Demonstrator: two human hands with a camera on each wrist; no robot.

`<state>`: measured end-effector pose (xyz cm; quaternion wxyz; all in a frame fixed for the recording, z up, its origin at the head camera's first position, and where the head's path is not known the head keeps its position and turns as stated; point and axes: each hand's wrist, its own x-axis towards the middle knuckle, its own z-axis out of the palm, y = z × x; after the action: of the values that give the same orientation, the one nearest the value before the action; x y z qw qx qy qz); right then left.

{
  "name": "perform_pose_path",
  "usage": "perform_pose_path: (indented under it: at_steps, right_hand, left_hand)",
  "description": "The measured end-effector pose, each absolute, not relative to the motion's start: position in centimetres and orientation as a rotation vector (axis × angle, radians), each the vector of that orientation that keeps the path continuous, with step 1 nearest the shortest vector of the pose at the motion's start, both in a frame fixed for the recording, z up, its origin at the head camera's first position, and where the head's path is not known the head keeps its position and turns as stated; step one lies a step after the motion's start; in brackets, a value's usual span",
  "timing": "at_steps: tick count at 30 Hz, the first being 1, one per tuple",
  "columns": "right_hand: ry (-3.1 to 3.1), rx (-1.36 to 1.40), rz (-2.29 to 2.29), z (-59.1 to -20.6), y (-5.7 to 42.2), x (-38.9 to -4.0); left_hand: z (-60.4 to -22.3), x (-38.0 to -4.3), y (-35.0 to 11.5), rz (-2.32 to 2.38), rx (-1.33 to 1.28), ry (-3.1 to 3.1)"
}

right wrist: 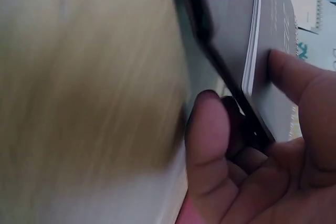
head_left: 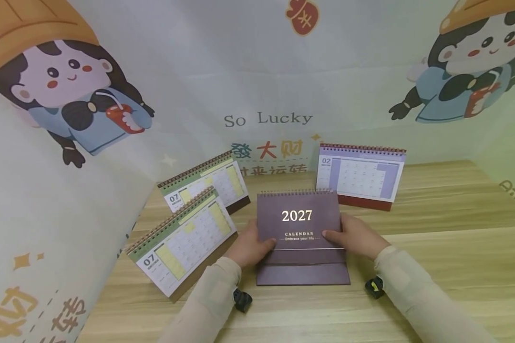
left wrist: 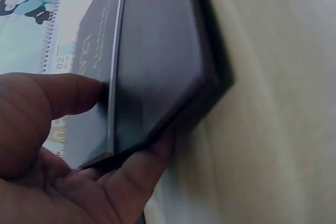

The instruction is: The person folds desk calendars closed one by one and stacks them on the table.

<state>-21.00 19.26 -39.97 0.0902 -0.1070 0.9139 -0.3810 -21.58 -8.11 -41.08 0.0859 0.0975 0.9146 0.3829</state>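
Both hands hold a dark purple desk calendar (head_left: 298,224) whose cover reads 2027, with a spiral binding along its top. At its left edge my left hand (head_left: 250,245) grips it, thumb on the cover and fingers behind. My right hand (head_left: 360,236) does the same at the right edge, thumb on the front. In the left wrist view the calendar's folded base (left wrist: 163,51) juts out below the cover pages. The right wrist view shows the thumb against the cover (right wrist: 278,30) and other fingers curled around the back edge.
Two desk calendars open at 07 stand on the left, a nearer one (head_left: 189,247) and a farther one (head_left: 214,183). Behind on the right stands a purple-and-white calendar (head_left: 360,174) showing 02. A printed curtain (head_left: 197,71) surrounds the wooden table (head_left: 446,267).
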Motion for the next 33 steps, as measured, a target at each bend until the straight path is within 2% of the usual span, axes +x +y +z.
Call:
perform_pose_path:
  at_steps: [7, 15, 33]
  right_hand:
    - [2.714, -0.299, -0.972, -40.4, 19.5, -22.4]
    - [2.667, -0.198, -0.950, -39.6, 19.2, -22.0]
    - [2.779, -0.209, -0.670, -39.9, 19.4, -22.4]
  left_hand:
    - [-40.5, -22.0, -8.3, 0.953, 0.350, 2.792]
    - [-40.0, -22.5, -7.8, 0.636, 0.320, 2.877]
    - [-39.7, -22.6, -6.8, 0.464, 0.302, 2.887]
